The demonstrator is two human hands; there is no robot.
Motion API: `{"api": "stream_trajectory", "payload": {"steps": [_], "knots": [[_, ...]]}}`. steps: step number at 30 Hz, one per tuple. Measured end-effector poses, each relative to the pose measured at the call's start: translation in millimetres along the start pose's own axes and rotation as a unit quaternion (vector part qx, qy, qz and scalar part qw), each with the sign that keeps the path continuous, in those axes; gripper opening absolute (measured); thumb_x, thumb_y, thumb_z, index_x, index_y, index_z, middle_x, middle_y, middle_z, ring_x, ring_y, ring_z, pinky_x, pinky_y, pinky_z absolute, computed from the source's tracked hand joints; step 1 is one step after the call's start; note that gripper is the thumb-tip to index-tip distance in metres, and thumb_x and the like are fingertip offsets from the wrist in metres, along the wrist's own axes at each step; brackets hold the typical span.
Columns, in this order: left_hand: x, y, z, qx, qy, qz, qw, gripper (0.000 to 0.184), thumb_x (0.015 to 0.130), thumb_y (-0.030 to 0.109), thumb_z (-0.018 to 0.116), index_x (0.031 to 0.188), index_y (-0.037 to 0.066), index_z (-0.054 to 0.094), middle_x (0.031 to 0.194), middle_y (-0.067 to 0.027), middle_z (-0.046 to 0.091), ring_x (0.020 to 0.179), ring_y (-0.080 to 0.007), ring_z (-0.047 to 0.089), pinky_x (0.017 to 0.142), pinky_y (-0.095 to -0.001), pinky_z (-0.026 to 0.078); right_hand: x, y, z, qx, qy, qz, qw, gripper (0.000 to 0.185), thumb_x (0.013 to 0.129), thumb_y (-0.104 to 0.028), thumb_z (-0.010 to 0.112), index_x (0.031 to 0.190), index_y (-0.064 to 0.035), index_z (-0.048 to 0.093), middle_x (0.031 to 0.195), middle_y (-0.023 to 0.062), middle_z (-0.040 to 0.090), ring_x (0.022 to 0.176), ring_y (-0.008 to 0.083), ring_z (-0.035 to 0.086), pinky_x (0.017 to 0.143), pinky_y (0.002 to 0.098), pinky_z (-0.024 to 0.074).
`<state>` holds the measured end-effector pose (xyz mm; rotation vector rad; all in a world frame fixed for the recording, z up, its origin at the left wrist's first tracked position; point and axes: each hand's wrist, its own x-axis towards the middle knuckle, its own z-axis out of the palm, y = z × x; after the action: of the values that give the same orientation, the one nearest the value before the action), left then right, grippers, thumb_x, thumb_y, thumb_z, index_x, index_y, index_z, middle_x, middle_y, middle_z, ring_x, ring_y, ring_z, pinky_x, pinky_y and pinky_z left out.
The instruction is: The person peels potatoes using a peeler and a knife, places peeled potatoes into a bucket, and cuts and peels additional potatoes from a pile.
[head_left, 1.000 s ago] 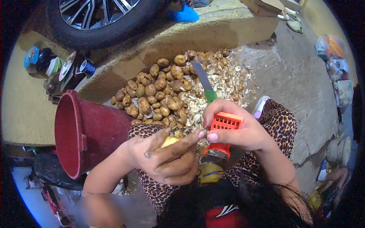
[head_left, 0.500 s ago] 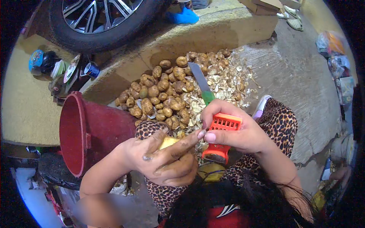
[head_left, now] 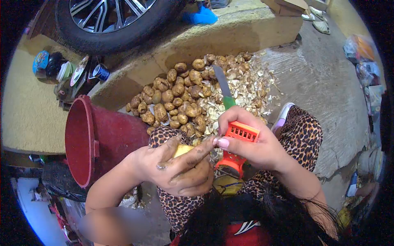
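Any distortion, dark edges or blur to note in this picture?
Head view: the scene bends toward the edges, corners black; head view: a smeared blur covers part of the left arm; head view: left hand, right hand and knife look fairly crisp, plastic bags at the right edge softer.

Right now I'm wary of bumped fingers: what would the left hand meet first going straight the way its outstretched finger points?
Most likely the right hand, at its thumb; the left hand seems at or near touching it, though depth is unclear.
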<state>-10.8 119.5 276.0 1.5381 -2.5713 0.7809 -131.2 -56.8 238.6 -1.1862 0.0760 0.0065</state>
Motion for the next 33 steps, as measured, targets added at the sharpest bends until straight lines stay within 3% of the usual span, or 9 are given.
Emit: {"api": "stream_trajectory", "payload": {"steps": [8,17,20,23,26,29,33], "knots": [[0,-1,-2,-0.012,-0.007,0.006,1.000,0.007,0.081,0.026,0.047,0.084,0.022,0.052,0.081,0.0049,0.050,0.103,-0.0191,0.058,0.055,-0.0281,0.042,-1,-1,5,-0.042,0.027,-0.038,0.998,0.016,0.081,-0.009,0.061,0.088,-0.0072,0.048,0.084,-0.0010,0.046,0.076,0.0069,0.045,0.067,0.0219,0.0385],[8,1,-2,-0.072,0.036,-0.078,0.994,0.005,0.072,0.021,0.053,0.076,0.021,0.055,0.075,0.0048,0.051,0.099,-0.0191,0.060,0.051,-0.0235,0.041,1,9,5,-0.087,0.037,-0.125,0.988,0.015,0.082,-0.005,0.059,0.088,-0.0074,0.045,0.083,0.0022,0.046,0.079,0.0107,0.047,0.071,0.0250,0.0391],[7,1,-5,-0.143,0.036,-0.083,0.986,0.016,0.065,0.018,0.065,0.079,0.017,0.058,0.080,-0.0016,0.062,0.090,-0.0266,0.064,0.060,-0.0285,0.044,2,10,3,-0.087,0.026,-0.147,0.985,0.015,0.082,-0.004,0.058,0.088,-0.0072,0.045,0.084,0.0036,0.045,0.081,0.0128,0.048,0.074,0.0273,0.0403],[7,4,-3,-0.154,0.070,-0.103,0.980,0.016,0.068,0.021,0.068,0.080,0.016,0.059,0.080,-0.0030,0.062,0.089,-0.0275,0.064,0.056,-0.0273,0.046,2,12,0,-0.107,0.013,-0.175,0.979,0.015,0.082,-0.004,0.058,0.088,-0.0069,0.044,0.085,0.0046,0.043,0.082,0.0146,0.048,0.075,0.0292,0.0415],[11,10,2,-0.146,0.118,-0.157,0.970,0.011,0.062,0.021,0.057,0.073,0.020,0.058,0.077,0.0018,0.059,0.095,-0.0217,0.063,0.052,-0.0217,0.044,2,11,-2,-0.114,-0.002,-0.188,0.976,0.015,0.082,-0.003,0.057,0.088,-0.0068,0.044,0.086,0.0056,0.042,0.083,0.0160,0.048,0.075,0.0302,0.0422],[14,6,-5,-0.191,0.086,-0.143,0.967,0.017,0.069,0.027,0.070,0.074,0.014,0.060,0.081,-0.0051,0.062,0.087,-0.0302,0.065,0.054,-0.0283,0.053,2,13,-2,-0.114,-0.003,-0.218,0.969,0.015,0.082,-0.004,0.058,0.088,-0.0069,0.044,0.085,0.0062,0.041,0.083,0.0170,0.048,0.075,0.0306,0.0426],[15,11,-5,-0.256,0.112,-0.193,0.940,0.019,0.068,0.030,0.071,0.073,0.014,0.061,0.081,-0.0057,0.062,0.088,-0.0324,0.064,0.056,-0.0318,0.055,3,14,-3,-0.123,-0.007,-0.241,0.963,0.015,0.081,-0.004,0.058,0.088,-0.0069,0.044,0.085,0.0065,0.041,0.082,0.0175,0.048,0.075,0.0311,0.0428]]}}
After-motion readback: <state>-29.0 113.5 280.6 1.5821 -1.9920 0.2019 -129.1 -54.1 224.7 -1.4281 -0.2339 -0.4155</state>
